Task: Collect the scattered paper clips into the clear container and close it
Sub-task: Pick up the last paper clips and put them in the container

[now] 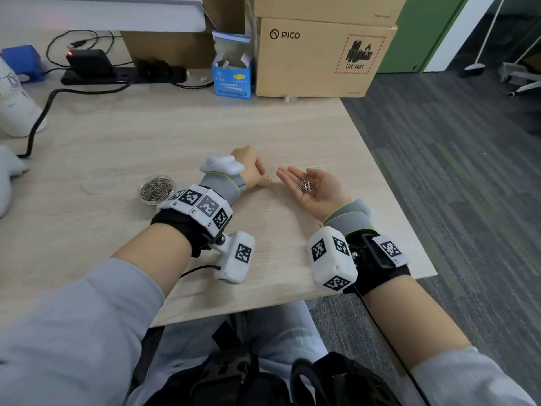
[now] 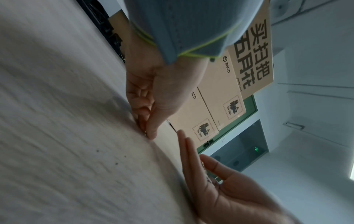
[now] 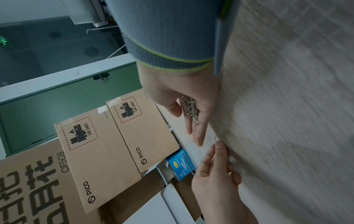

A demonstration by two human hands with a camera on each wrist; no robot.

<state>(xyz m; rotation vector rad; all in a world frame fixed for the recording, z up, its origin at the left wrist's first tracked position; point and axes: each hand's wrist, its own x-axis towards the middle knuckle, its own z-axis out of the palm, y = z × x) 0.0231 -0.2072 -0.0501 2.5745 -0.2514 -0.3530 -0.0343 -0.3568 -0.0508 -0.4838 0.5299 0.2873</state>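
My left hand [image 1: 265,178] rests on the wooden table [image 1: 292,133] and pinches a single paper clip [image 3: 215,139] between thumb and fingertip, right at the table surface. Just to its right, my right hand [image 1: 295,174] lies palm up with the fingers straight. A small pile of paper clips [image 1: 306,187] sits in its palm, also seen in the right wrist view as the pile of clips [image 3: 190,107]. The clear round container [image 1: 156,189] stands uncovered on the table left of my left wrist, holding many clips.
A PICO cardboard box [image 1: 325,57] and an open blue carton [image 1: 232,71] stand at the table's back. A black power strip [image 1: 96,74] with cables lies at the back left. The table's right edge [image 1: 389,183] drops to grey carpet close to my right hand.
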